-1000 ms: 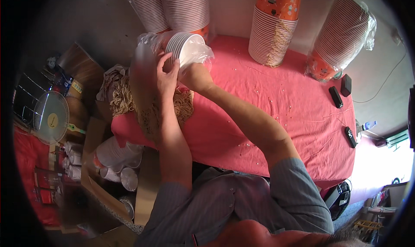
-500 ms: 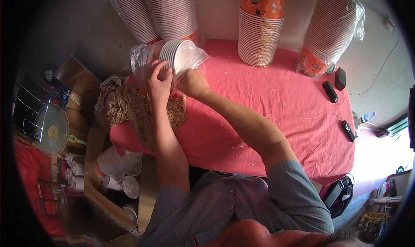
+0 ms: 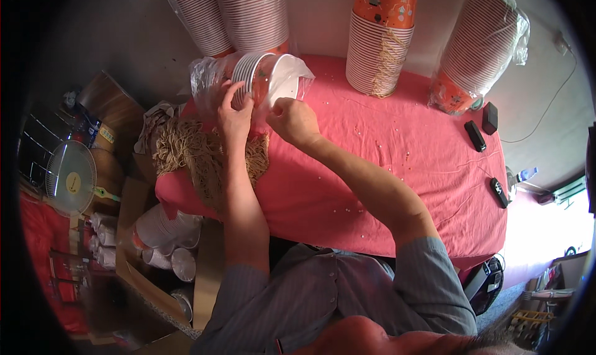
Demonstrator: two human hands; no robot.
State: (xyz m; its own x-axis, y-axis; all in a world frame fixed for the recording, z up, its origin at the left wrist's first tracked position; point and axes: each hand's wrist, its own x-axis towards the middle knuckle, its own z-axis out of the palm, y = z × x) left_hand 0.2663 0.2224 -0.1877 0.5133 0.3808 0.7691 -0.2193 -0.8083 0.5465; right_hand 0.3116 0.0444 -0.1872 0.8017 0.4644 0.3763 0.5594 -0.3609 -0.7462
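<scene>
A nested stack of orange paper buckets with white rims (image 3: 247, 69) lies on its side at the table's far left, partly inside a clear plastic bag (image 3: 205, 81). My left hand (image 3: 234, 118) curls round the stack from below, thumb and fingers against the rims. The foremost paper bucket (image 3: 263, 75) stands out from the others, its printed orange wall showing. My right hand (image 3: 297, 122) is closed at the lower edge of this bucket's mouth; its fingertips are partly hidden. Loose plastic hangs over the mouth.
Tan strings (image 3: 186, 153) lie in a heap beside my left forearm. Tall bucket stacks (image 3: 254, 19) rise behind, with another (image 3: 375, 57) at the back centre and a bagged one (image 3: 475, 50) at right. Black devices (image 3: 475, 136) lie on the red tablecloth (image 3: 434, 168). A cardboard box (image 3: 139, 277) stands at lower left.
My right hand has moved right, drawing the foremost paper bucket partly out of the stack, so its orange wall shows. The left hand stays on the stack.
</scene>
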